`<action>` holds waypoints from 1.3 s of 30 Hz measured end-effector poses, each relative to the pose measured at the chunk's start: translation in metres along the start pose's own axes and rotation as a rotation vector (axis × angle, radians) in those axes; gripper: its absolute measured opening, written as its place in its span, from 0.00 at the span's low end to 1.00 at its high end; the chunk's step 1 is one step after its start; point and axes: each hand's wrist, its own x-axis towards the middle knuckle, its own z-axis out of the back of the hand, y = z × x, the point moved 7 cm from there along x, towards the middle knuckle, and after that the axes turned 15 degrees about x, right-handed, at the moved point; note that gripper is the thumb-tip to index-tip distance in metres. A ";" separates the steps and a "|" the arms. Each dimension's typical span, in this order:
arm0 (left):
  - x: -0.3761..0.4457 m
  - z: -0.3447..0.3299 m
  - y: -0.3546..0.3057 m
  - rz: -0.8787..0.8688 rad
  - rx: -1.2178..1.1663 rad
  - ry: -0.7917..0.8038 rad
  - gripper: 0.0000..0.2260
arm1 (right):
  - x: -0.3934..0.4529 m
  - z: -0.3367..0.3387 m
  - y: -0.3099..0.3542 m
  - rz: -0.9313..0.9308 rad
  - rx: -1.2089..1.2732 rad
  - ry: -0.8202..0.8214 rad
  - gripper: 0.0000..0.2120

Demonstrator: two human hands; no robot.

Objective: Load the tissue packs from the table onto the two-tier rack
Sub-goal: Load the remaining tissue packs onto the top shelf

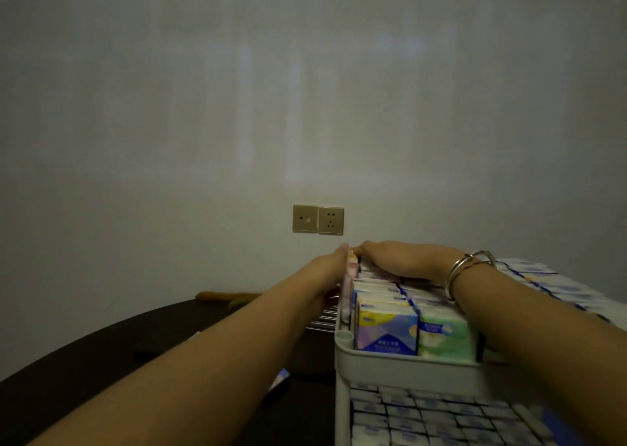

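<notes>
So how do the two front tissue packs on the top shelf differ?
The left front pack is blue and purple with yellow; the right front pack is pale green with white. The left one shows fully, while the right one is partly hidden behind the right forearm. Both stand upright side by side against the rack rim.

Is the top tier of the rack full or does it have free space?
Nearly full: upright tissue packs fill the top tier in rows; the far end is hidden by the hands.
</notes>
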 end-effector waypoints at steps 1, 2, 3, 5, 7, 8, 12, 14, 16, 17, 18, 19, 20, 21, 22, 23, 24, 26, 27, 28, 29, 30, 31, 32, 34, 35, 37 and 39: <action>-0.004 0.007 0.006 0.013 -0.045 -0.008 0.22 | 0.001 -0.002 0.001 0.003 -0.032 0.014 0.23; -0.007 0.017 0.012 0.020 -0.065 -0.021 0.25 | 0.000 -0.003 0.004 0.019 -0.044 0.016 0.22; -0.010 0.031 0.019 0.005 -0.060 -0.054 0.25 | 0.000 -0.005 0.009 0.049 -0.110 0.016 0.21; -0.017 0.060 0.035 -0.005 -0.068 -0.103 0.23 | -0.002 -0.006 0.024 0.088 -0.152 -0.011 0.21; -0.021 0.091 0.057 -0.009 -0.042 -0.160 0.21 | -0.005 -0.009 0.050 0.133 -0.183 -0.074 0.20; -0.025 0.107 0.069 -0.004 -0.035 -0.195 0.20 | -0.005 -0.012 0.066 0.160 -0.208 -0.105 0.20; -0.031 0.178 0.135 0.027 -0.029 -0.408 0.19 | 0.000 -0.059 0.139 0.265 -0.255 -0.107 0.19; -0.035 0.210 0.177 0.080 0.057 -0.502 0.18 | 0.009 -0.101 0.164 0.277 -0.246 -0.039 0.21; -0.047 0.241 0.226 0.157 0.147 -0.580 0.16 | 0.024 -0.161 0.176 0.272 -0.235 0.073 0.21; -0.054 0.254 0.249 0.180 0.187 -0.605 0.15 | 0.034 -0.193 0.175 0.262 -0.234 0.132 0.21; -0.060 0.265 0.269 0.188 0.226 -0.621 0.13 | 0.043 -0.223 0.171 0.245 -0.236 0.184 0.20; -0.064 0.273 0.288 0.191 0.277 -0.623 0.12 | 0.054 -0.252 0.163 0.229 -0.232 0.222 0.19; -0.066 0.281 0.306 0.198 0.335 -0.613 0.10 | 0.065 -0.277 0.153 0.202 -0.222 0.249 0.19; -0.067 0.287 0.321 0.209 0.392 -0.599 0.09 | 0.076 -0.300 0.142 0.173 -0.210 0.267 0.18; -0.065 0.292 0.336 0.224 0.454 -0.585 0.08 | 0.088 -0.320 0.130 0.150 -0.200 0.270 0.19; -0.063 0.297 0.349 0.234 0.529 -0.573 0.07 | 0.102 -0.337 0.118 0.132 -0.197 0.273 0.19; -0.060 0.300 0.358 0.233 0.628 -0.569 0.06 | 0.115 -0.352 0.108 0.116 -0.194 0.273 0.21; -0.052 0.302 0.365 0.188 0.844 -0.604 0.04 | 0.141 -0.375 0.091 0.109 -0.193 0.245 0.26; -0.048 0.302 0.364 0.163 0.925 -0.628 0.04 | 0.153 -0.382 0.086 0.119 -0.190 0.219 0.28; -0.043 0.302 0.363 0.148 0.983 -0.641 0.03 | 0.167 -0.388 0.083 0.132 -0.186 0.184 0.29; -0.039 0.303 0.362 0.145 1.022 -0.646 0.03 | 0.181 -0.392 0.082 0.146 -0.192 0.144 0.31; -0.035 0.304 0.364 0.150 1.046 -0.646 0.03 | 0.192 -0.397 0.082 0.154 -0.218 0.110 0.33; -0.031 0.304 0.365 0.153 1.057 -0.648 0.03 | 0.204 -0.400 0.083 0.167 -0.261 0.075 0.37; -0.029 0.305 0.367 0.148 1.068 -0.651 0.03 | 0.216 -0.403 0.086 0.190 -0.316 0.040 0.39; -0.027 0.307 0.370 0.130 1.077 -0.664 0.03 | 0.236 -0.410 0.092 0.247 -0.436 0.024 0.39; -0.027 0.307 0.370 0.118 1.072 -0.669 0.03 | 0.242 -0.414 0.094 0.278 -0.511 0.037 0.35; -0.028 0.307 0.371 0.100 1.059 -0.670 0.02 | 0.246 -0.422 0.099 0.348 -0.662 0.053 0.29; -0.028 0.309 0.372 0.093 1.032 -0.661 0.02 | 0.239 -0.423 0.109 0.423 -0.695 0.025 0.23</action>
